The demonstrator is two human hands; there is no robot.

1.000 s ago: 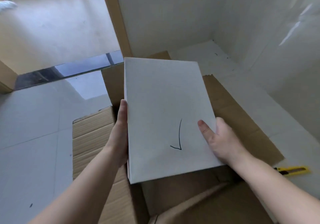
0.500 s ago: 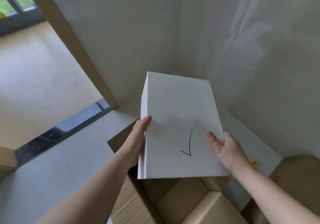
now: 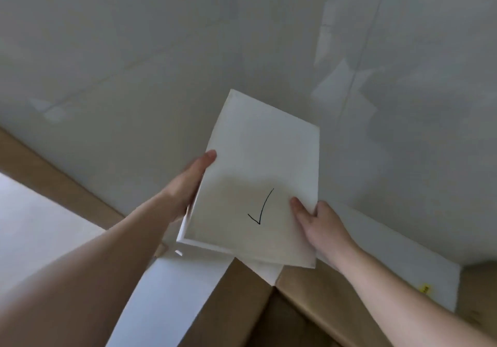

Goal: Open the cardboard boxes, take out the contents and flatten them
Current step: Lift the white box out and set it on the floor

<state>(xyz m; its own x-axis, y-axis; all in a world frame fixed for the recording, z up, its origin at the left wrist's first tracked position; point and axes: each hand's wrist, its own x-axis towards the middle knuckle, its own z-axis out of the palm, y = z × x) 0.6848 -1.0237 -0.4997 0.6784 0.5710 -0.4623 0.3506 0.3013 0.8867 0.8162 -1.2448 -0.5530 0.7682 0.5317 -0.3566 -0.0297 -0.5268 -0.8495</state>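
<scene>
The pale wall fills most of what I see, glossy and grey-white, with faint seams and soft reflections across it. A tan wooden strip runs slantwise along the wall's lower left edge, and beyond it lies a bright stretch of floor.

Below my arms sits the cardboard box, brown, its flaps showing at the bottom middle and right of my view; how far it stands open I cannot tell from here. A white ledge runs along the foot of the wall on the right, and a small yellow object lies on it, too small to identify.

Between my hands, held up in front of the wall and above the cardboard box, is the white flat box. It is tilted, its far corner pointing up and away from me, and its top face bears a hand-drawn black tick near the end closest to me.

My left hand lies along the left side edge of the white flat box, fingers fairly straight against it, the tip of one showing at the top face. My right hand grips the near right corner, thumb pressed on the top face beside the tick and the other fingers hidden underneath.
</scene>
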